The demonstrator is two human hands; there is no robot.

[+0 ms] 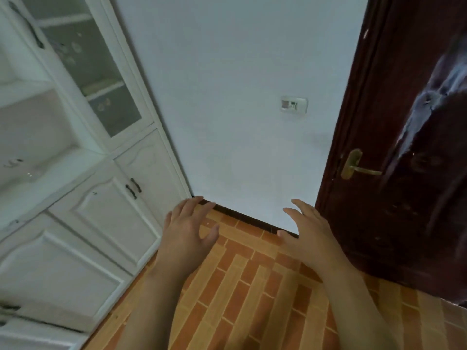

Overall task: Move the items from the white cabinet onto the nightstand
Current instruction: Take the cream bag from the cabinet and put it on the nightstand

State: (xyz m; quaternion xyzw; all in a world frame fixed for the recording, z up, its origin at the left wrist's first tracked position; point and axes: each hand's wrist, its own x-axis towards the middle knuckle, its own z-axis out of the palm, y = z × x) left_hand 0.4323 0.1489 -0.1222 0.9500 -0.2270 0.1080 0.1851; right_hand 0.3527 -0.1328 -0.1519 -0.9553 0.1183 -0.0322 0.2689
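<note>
White cabinet (83, 188): stands tall along the left wall, lower doors closed, its items indistinct behind frosted glass; left hand (188, 228), nearer it, and right hand (307, 232) both spread, holding nothing, over the floor; nightstand not visible.

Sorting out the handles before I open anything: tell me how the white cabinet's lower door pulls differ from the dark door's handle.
The cabinet pulls are a pair of small black bars, set upright side by side on white doors. The door handle is one brass lever on a backplate, pointing sideways on the dark red-brown door. Neither is touched: the left hand and right hand hover open.
</note>
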